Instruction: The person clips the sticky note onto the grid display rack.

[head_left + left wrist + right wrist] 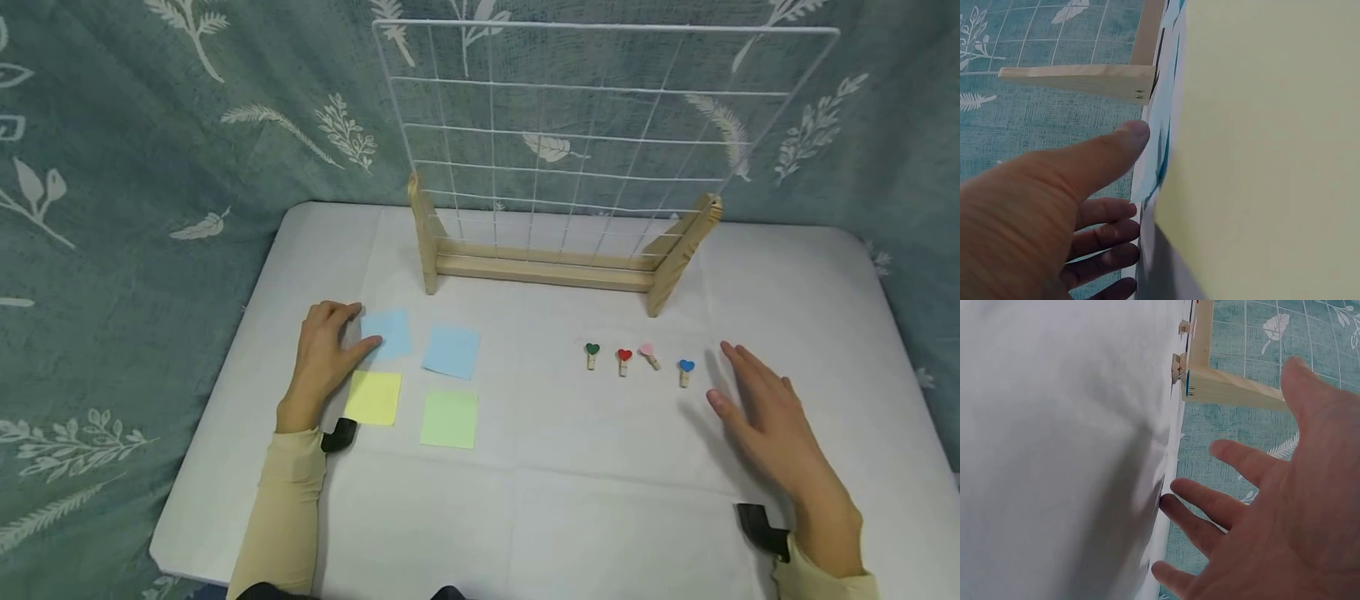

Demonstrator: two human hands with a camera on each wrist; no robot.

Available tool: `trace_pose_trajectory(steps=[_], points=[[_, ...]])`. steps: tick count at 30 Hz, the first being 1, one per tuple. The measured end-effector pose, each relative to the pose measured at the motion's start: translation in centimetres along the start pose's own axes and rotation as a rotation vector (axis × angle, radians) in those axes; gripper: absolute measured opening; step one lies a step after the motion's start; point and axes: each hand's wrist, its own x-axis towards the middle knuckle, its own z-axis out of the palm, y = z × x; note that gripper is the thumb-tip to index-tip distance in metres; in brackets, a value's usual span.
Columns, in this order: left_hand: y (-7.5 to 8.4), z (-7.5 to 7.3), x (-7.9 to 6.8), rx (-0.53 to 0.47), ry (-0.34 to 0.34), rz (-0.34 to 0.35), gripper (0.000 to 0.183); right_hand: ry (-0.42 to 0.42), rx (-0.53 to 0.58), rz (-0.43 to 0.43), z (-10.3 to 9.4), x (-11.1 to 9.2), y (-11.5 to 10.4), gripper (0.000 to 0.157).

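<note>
My left hand is at the left blue sticky note, its thumb over the note and its fingertips by the left edge. In the left wrist view the thumb and fingers are spread apart, with no clear grip on the paper. A second blue sticky note lies to the right. Nearer the body are a yellow sticky note and a green sticky note. My right hand hovers with fingers extended, holding nothing. Closest to it is a small wooden clothespin with a blue heart.
Left of the blue-heart clothespin lie ones with a pink heart, a red heart and a green heart. A white wire grid stands behind in a wooden base on the white-covered table. Patterned green cloth hangs around it.
</note>
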Motion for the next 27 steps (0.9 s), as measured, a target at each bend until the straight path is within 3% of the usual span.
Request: trace_pose_trajectory(steps=[8, 18, 27], points=[[1.2, 1.2, 0.8, -0.016, -0.023, -0.031, 0.051, 0.025, -0.011, 0.009, -0.4, -1.5, 0.4, 0.072], [2.2, 3.1, 1.2, -0.093, -0.038, -0.014, 0.036, 0.024, -0.051, 0.049, -1.6, -2.8, 0.9, 0.070], [1.4, 0.8, 0.3, -0.083, -0.012, -0.085, 0.030, -0.019, -0.067, 0.032, -0.3, 0.1, -0.6, 0.071]])
